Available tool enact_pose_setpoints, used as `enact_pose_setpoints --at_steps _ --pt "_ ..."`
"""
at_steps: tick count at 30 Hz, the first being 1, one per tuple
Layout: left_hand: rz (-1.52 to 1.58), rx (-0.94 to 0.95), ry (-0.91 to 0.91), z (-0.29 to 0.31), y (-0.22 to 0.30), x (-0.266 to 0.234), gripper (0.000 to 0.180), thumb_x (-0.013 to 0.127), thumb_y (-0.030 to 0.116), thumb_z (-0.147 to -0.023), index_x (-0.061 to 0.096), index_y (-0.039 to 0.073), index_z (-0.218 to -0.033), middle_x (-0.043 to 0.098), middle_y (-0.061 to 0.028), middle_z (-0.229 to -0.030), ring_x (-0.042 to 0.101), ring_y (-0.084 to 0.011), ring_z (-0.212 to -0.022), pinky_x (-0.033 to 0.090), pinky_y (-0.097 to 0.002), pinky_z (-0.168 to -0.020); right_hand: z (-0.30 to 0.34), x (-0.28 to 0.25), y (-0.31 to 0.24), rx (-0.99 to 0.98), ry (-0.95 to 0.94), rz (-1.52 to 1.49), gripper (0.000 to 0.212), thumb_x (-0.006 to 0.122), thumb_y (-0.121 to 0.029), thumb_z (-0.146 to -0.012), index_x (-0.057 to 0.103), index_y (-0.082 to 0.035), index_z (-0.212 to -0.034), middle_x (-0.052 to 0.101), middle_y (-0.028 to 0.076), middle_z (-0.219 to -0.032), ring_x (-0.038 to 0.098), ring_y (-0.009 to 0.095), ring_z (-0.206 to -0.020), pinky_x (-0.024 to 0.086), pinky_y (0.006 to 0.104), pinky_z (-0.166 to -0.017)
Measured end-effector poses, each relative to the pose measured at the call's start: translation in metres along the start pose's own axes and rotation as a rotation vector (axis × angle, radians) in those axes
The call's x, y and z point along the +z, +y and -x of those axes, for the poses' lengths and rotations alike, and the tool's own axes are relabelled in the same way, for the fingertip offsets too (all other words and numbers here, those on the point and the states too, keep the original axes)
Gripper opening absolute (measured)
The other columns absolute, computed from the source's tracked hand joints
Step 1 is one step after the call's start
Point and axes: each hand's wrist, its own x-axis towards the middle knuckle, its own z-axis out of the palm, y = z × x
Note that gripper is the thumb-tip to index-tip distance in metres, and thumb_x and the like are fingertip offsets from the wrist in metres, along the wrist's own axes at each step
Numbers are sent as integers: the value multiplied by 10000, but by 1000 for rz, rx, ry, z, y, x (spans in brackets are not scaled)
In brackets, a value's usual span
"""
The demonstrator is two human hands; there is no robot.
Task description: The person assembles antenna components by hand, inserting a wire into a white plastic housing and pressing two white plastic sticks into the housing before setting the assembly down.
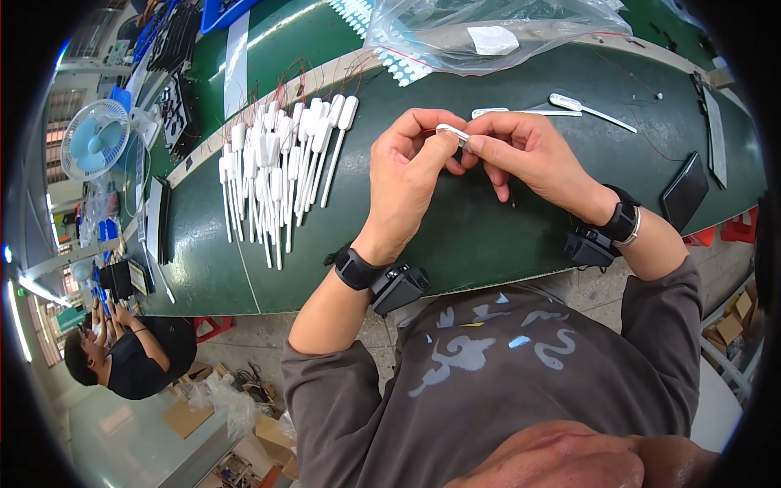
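A small white plastic part (452, 130) is pinched between both hands over the green table. My left hand (413, 163) grips one end with thumb and fingers, closed. From the other side my right hand (533, 154) is closed on it too, thumb tip against its near end. My fingers cover much of the part. Left of my hands lies a pile of white stick-shaped parts (277, 154) with wider heads and thin red wires trailing from the far end. Just beyond my right hand are a similar white stick (567, 102) and another one (490, 112), partly covered by the hand.
A clear plastic bag (496, 37) lies along the table's far side, by a dotted sheet (399, 65). A black flat object (684, 191) rests near the right edge. At far left stand a fan (95, 139) and a co-worker (130, 358) at the same table.
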Motion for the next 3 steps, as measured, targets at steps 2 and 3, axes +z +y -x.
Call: enact_pose_setpoints --at_steps 2,3 --pt "10 -11 9 0 -2 0 159 612 92 -958 648 -30 -1054 678 -69 -960 641 -117 -806 512 -257 -699 0 1 3 -12 7 37 228 580 -177 -1025 661 16 -1115 685 54 -928 557 48 -578 488 208 -524" --pt "16 -17 13 0 -3 -1 160 613 92 -956 649 -31 -1051 678 -71 -961 641 -118 -808 512 -257 -699 0 1 3 -12 8 37 228 580 -177 -1025 661 16 -1115 685 54 -928 557 48 -578 488 208 -524"
